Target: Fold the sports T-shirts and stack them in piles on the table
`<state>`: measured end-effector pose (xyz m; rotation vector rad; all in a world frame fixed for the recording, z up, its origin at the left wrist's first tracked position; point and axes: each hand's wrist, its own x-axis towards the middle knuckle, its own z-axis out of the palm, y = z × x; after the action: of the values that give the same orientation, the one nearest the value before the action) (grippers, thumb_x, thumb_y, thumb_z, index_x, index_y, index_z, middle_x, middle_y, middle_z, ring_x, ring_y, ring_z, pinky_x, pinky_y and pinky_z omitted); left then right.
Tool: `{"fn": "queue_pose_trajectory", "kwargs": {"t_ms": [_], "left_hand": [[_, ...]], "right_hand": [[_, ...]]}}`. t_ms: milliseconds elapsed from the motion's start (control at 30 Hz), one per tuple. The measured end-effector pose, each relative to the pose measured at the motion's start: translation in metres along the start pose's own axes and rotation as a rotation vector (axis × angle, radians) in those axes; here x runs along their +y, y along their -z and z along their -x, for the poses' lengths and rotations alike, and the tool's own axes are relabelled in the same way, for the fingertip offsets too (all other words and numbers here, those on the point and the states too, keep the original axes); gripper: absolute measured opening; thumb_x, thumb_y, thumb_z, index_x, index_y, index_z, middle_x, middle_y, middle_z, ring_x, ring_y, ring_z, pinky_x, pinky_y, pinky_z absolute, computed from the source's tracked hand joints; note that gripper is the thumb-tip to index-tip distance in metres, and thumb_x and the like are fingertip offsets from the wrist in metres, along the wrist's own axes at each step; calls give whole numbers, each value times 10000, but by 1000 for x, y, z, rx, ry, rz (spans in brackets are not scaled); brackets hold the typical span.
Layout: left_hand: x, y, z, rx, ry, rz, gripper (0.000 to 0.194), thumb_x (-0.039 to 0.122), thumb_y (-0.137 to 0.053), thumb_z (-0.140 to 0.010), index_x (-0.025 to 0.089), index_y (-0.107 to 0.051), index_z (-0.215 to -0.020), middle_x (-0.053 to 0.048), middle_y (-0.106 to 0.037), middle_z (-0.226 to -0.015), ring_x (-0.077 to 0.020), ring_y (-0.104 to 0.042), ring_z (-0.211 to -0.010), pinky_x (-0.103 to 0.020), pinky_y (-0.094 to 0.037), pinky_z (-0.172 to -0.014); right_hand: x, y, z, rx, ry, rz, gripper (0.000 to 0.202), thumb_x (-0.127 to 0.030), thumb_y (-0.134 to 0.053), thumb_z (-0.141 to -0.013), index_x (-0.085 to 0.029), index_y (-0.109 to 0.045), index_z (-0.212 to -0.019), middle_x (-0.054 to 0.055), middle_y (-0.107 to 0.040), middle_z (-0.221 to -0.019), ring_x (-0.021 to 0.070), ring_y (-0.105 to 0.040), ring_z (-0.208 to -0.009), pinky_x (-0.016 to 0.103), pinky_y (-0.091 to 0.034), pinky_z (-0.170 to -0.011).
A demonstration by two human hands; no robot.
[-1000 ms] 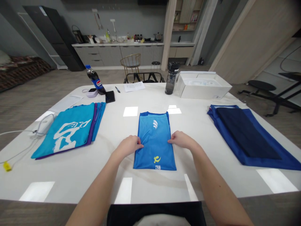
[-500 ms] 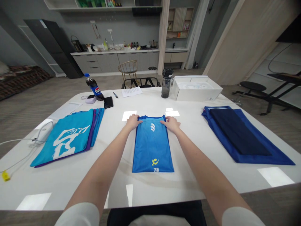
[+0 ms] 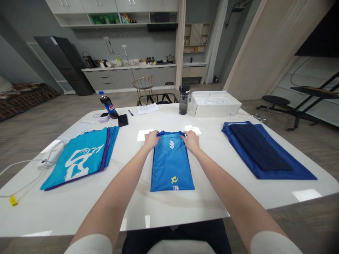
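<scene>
A blue shirt (image 3: 172, 162), folded into a narrow rectangle, lies flat on the white table (image 3: 132, 208) in front of me. Its collar end points away from me; a white logo sits near the collar and a yellow mark near the close edge. My left hand (image 3: 152, 139) pinches the far left corner of the shirt. At the far right corner, my right hand (image 3: 191, 140) pinches the fabric beside the collar.
Turquoise and purple shirts (image 3: 76, 157) are stacked at the left, dark blue clothes (image 3: 265, 148) at the right. Behind stand a cola bottle (image 3: 108, 105), phone (image 3: 123, 120), paper (image 3: 147, 108), dark tumbler (image 3: 184, 99) and white box (image 3: 215, 107). A white cable (image 3: 21, 161) runs at the left edge.
The camera view has tilted up slightly. Both hands remain at the shirt's far corners, with the right hand's fingers now turned more forward. The shirt lies in nearly the same place.
</scene>
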<state>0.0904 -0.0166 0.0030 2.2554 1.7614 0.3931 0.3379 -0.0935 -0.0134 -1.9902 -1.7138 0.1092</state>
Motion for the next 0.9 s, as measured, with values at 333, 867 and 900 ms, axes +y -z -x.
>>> {"fn": "queue_pose_trajectory", "kwargs": {"t_ms": [333,867,900], "left_hand": [[34,54,57,338,-397,-73,208,369,-571,-987,251,-702,-1097,-93,-669,-1115,-284,-556,-1109,-421,-383,-947],[268,81,120,357,-789,574,134,349,-663,-901,225,-708,-876,-7,-560,-785,-173,-549,-778,-311,-466,-769],[286,82,124,346,-798,634,130,345,-674,-889,223,-710,-859,4,-540,-753,-162,-534,-747,-302,-457,-743]], "right_hand": [[9,73,64,290,169,-15,310,-418,-495,-1037,-221,-711,-1139,114,-654,-1093,273,-568,-1058,377,-368,-916],[120,285,174,839,24,-54,277,-482,-610,-962,-235,-736,-969,35,-581,-814,211,-586,-752,348,-487,-732],[128,302,175,873,33,-34,271,-483,-623,-953,-236,-735,-952,24,-560,-784,206,-573,-730,346,-484,-711]]}}
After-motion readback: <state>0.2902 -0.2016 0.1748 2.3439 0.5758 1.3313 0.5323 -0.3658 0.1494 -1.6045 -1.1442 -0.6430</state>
